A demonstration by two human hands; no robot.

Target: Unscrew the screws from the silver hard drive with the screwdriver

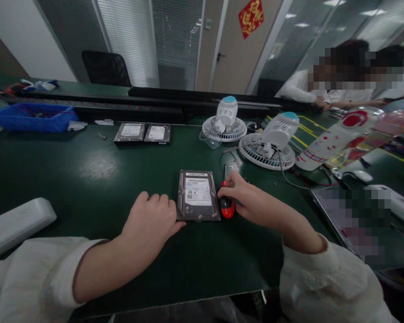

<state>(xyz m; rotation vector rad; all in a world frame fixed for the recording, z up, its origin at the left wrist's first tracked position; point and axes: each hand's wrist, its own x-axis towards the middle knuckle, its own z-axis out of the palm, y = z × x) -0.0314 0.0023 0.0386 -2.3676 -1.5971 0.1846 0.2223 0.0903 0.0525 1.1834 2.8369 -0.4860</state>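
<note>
A hard drive (pixel 198 195) lies label up on the green table in front of me. My left hand (pixel 153 217) is closed at its left edge, with the thumb along the lower left corner; the curled fingertips are hidden. On the drive's other side is a screwdriver (pixel 226 207) with a red and black handle, its shaft pointing away from me. The thumb and fingers of my right hand (pixel 239 195) are closed around the upper part of that handle, close beside the drive.
Two more hard drives (pixel 130 133) lie farther back, left of two white fans (pixel 269 141) with cables. A blue bin (pixel 35 117) stands at the far left. To the right are a clear bottle (pixel 340 137) and a tablet-like panel (pixel 353 220). Two people sit across the table.
</note>
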